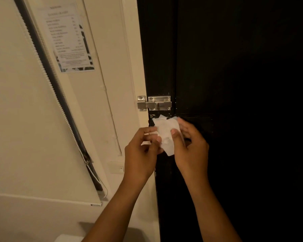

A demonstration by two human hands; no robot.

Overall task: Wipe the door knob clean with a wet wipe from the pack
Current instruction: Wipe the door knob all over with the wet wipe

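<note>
A white wet wipe (165, 132) is held up in front of the black door (234, 84), just below a steel slide bolt (154, 103). My left hand (141, 154) pinches the wipe's left edge with its fingertips. My right hand (191, 147) grips the wipe's right side, thumb pressed on its front. A bluish bit shows behind the right fingers at the wipe's top; I cannot tell what it is. The door knob is hidden behind the wipe and hands. No pack is clearly visible.
A cream door frame (136, 75) runs beside the door. On the wall to the left hang a printed notice (68, 39) and a roller blind with a bead chain (59, 105). A small wall switch (116, 167) sits near my left wrist.
</note>
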